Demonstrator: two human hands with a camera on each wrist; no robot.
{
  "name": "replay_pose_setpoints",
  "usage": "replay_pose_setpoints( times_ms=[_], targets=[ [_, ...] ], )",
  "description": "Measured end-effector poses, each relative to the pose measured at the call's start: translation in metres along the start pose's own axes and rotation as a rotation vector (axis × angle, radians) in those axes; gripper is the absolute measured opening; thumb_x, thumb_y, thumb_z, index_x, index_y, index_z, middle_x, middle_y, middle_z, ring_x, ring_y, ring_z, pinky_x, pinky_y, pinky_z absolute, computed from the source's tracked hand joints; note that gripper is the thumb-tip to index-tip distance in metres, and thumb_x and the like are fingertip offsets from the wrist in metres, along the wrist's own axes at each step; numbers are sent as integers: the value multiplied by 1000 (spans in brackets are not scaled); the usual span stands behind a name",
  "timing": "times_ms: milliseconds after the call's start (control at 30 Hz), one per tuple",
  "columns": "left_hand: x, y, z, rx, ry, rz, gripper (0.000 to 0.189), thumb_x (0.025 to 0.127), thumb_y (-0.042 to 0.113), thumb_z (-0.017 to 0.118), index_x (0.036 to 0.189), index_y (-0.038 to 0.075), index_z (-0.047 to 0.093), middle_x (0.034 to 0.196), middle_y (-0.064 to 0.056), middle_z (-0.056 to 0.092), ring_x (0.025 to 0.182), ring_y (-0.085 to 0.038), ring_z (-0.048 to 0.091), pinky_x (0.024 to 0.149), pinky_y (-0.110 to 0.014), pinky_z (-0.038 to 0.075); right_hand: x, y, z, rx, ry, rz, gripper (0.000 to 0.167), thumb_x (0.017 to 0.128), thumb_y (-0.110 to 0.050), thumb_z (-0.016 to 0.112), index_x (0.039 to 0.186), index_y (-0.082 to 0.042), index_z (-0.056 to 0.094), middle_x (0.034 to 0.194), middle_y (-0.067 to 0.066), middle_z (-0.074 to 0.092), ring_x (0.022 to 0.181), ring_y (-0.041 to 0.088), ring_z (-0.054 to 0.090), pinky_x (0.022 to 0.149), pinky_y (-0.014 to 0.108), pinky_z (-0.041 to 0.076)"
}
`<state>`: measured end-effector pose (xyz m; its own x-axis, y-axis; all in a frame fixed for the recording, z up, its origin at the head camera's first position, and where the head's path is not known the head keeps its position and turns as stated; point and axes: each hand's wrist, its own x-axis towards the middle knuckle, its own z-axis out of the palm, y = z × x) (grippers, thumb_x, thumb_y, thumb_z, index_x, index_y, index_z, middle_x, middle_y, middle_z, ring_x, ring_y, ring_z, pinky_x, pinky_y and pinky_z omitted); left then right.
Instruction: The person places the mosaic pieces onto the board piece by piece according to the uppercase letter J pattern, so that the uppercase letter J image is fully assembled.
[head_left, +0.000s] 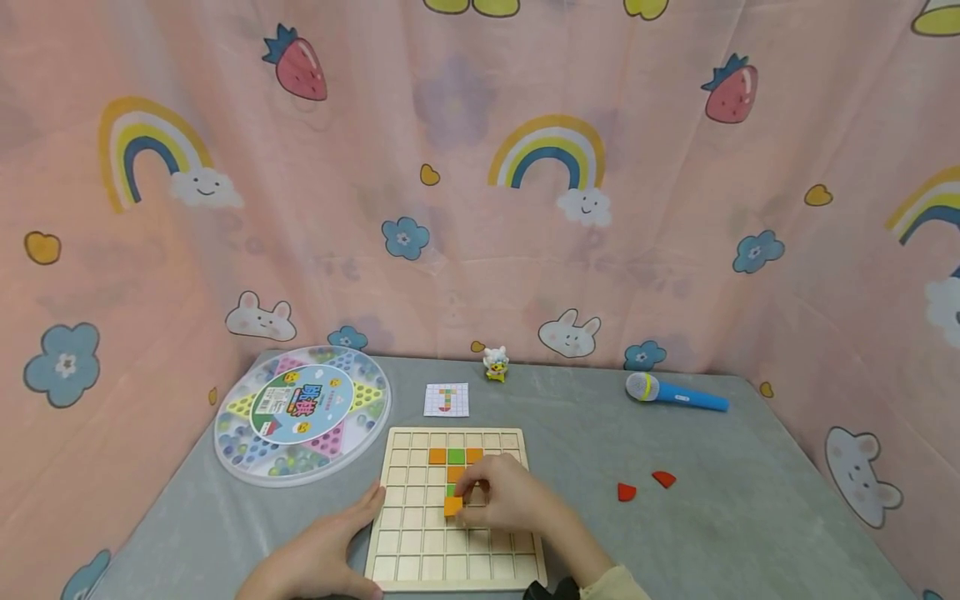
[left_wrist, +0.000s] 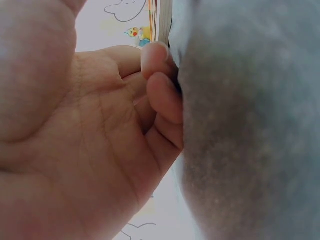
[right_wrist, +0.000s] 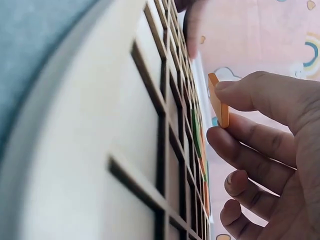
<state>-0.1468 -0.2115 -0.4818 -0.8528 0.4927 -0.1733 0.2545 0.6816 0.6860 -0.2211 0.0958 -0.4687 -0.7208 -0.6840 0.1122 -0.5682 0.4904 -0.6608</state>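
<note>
My right hand (head_left: 506, 496) pinches an orange square tile (head_left: 453, 507) between thumb and index finger. In the right wrist view that orange tile (right_wrist: 219, 102) is tilted above the gridded wooden board (head_left: 408, 542). A row of orange, green (head_left: 456, 456) and orange tiles lies in the board's upper cells. Below its middle runs a column with an orange tile (head_left: 455, 474) and a partly hidden green one. My left hand (head_left: 322, 542) rests along the board's left side, thumb by the near left corner. In the left wrist view its fingertips (left_wrist: 162, 97) are right beside the board's edge.
A pattern card (head_left: 446, 400) lies behind the board. At the left is a round marble game board (head_left: 367, 442). A small figurine (head_left: 496, 364) stands at the back, with a blue toy microphone (head_left: 686, 396) to the right. Two red pieces (head_left: 626, 492) lie right of the board.
</note>
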Motion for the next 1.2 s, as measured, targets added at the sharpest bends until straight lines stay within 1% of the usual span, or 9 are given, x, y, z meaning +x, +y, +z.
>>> replay_pose_setpoints(
  times_ms=[100, 167, 333, 500, 700, 933, 1200],
  targets=[
    [-1, 1, 0, 1, 4, 7, 123, 71, 40, 98, 164, -5, 30, 172, -27, 22, 152, -46, 35, 116, -49, 43, -3, -1, 2, -17, 1, 7, 12, 83, -19, 88, 91, -15, 81, 83, -13, 72, 70, 2, 55, 65, 18, 47],
    [-1, 2, 0, -1, 2, 1, 123, 71, 40, 98, 164, -5, 30, 172, -26, 23, 152, -46, 35, 116, -48, 43, -4, 0, 4, -21, 3, 6, 10, 84, -17, 88, 90, -15, 81, 80, -13, 70, 70, 1, 54, 66, 18, 48],
    [-1, 1, 0, -13, -3, -3, 123, 72, 39, 97, 164, -4, 30, 172, -26, 23, 152, -48, 35, 116, -48, 43, -8, 4, 7, -2, -9, 11, 10, 84, -16, 88, 90, -14, 80, 75, -10, 64, 69, 0, 53, 66, 17, 47],
    [-1, 1, 1, -13, 2, -5, 124, 71, 41, 97, 165, -4, 29, 172, -25, 24, 150, -49, 37, 116, -50, 43, -9, 6, 10, 7, 1, 4, 11, 84, -17, 89, 90, -14, 81, 75, -9, 64, 68, 1, 53, 65, 17, 47],
    [-1, 1, 0, -23, 2, 11, 123, 72, 37, 97, 164, -5, 29, 172, -27, 23, 150, -49, 36, 116, -43, 43, -9, 6, 11, 17, 5, 9, 12, 85, -20, 91, 91, -15, 81, 76, -11, 64, 68, 1, 53, 64, 17, 46],
    [-1, 1, 0, -14, 1, 9, 122, 72, 36, 98, 164, -5, 29, 172, -27, 22, 151, -48, 35, 115, -43, 44, -8, 9, 12, 9, 24, -4, 12, 86, -22, 91, 90, -17, 81, 76, -16, 63, 66, 0, 49, 62, 17, 42],
    [-2, 2, 0, -21, 1, 6, 122, 72, 38, 98, 164, -5, 30, 172, -27, 23, 151, -47, 36, 115, -40, 44, -8, 10, 11, 22, 32, -19, 12, 86, -22, 91, 92, -18, 81, 77, -15, 65, 66, -1, 48, 61, 17, 42]
  ],
)
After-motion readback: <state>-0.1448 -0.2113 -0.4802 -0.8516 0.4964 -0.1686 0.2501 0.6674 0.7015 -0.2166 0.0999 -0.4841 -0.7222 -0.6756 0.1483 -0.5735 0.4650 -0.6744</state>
